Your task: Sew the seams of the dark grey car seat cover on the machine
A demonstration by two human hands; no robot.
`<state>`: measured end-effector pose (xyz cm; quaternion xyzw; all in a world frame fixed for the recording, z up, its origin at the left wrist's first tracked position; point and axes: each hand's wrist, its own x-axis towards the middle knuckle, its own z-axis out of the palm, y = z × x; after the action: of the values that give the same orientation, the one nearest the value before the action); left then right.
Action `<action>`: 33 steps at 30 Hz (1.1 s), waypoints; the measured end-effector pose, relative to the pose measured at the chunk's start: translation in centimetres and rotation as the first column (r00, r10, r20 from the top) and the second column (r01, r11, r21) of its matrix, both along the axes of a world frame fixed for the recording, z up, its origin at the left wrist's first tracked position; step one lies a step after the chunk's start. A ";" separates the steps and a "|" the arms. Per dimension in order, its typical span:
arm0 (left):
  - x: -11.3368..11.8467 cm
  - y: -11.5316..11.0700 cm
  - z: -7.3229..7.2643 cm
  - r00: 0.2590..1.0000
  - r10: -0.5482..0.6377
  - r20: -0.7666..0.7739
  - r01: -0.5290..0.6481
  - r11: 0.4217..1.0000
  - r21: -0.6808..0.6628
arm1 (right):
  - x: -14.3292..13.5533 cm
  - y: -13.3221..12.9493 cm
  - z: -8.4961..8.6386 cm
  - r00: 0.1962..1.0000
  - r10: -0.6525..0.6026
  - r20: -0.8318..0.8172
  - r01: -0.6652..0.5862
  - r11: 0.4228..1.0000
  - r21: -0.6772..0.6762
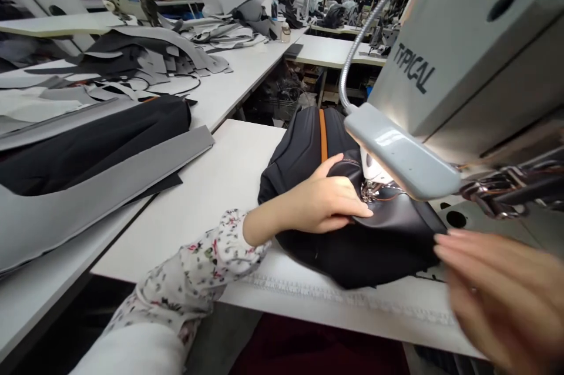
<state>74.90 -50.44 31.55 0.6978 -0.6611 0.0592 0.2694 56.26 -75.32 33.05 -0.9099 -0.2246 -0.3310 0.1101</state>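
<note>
A black leather-like cover [361, 251] with an orange stripe [324, 134] lies bunched under the head of a sewing machine [445, 57] marked TYPICAL. My left hand [330, 201] rests on the cover, thumb apart from the fingers, with a fingertip close beside the presser foot [369, 190]. An orange-brown stitch line shows near that thumb. Slightly blurred, my right hand [502, 287] is at the right, fingers stretched out toward the cover's right edge. Whether its fingertips touch the material I cannot tell. The cover hides the needle's surroundings in part.
A grey lamp [400, 149] on a flexible metal neck [374, 16] hangs before the machine head. A ruler strip [308, 291] runs along the table's front edge. Grey and black cut pieces [114, 181] lie on the left table, with more piles behind. Another sewing machine [132, 4] stands further back.
</note>
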 end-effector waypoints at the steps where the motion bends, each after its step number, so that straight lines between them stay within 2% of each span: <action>1: 0.3 0.0 0.3 1.000 -0.012 -0.013 0.013 1.000 0.021 | 0.0 1.1 0.2 0.999 0.036 0.017 -0.034 0.993 -0.115; 4: 0.7 -0.2 0.9 0.997 -0.028 -0.078 0.034 0.997 0.071 | 1.2 3.9 0.3 0.998 -0.058 0.029 0.064 0.936 -0.346; 6: 0.5 -0.5 1.0 0.996 -0.028 -0.089 0.036 0.995 0.090 | 2.1 4.7 -0.1 0.991 -0.124 0.041 0.130 0.903 -0.409; 8: 0.0 -0.8 0.7 0.999 -0.015 -0.038 0.018 0.996 0.082 | 2.5 4.7 -0.5 0.990 -0.138 0.037 0.141 0.895 -0.423; 14: -1.9 -1.3 -1.1 0.989 0.080 0.122 -0.071 0.994 -0.078 | 2.0 3.8 -1.4 0.984 -0.181 0.005 0.168 0.903 -0.396; 23: -2.9 -1.6 -2.9 0.984 0.163 0.069 -0.148 0.971 -0.189 | 3.1 3.4 -2.0 0.986 -0.163 0.014 0.157 0.914 -0.375; 29: -4.6 -2.0 -3.9 0.942 0.319 0.108 -0.278 0.918 -0.283 | 3.4 2.4 -3.2 0.974 -0.208 -0.085 0.182 0.952 -0.245; 33: -5.4 -2.5 -4.8 0.907 0.401 0.126 -0.338 0.874 -0.351 | 3.9 2.3 -3.4 0.982 -0.189 -0.019 0.183 0.967 -0.179</action>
<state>69.51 -52.97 26.74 0.7491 -0.5194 0.2844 0.2968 60.13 -73.05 29.62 -0.9389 -0.1647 -0.3023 0.0013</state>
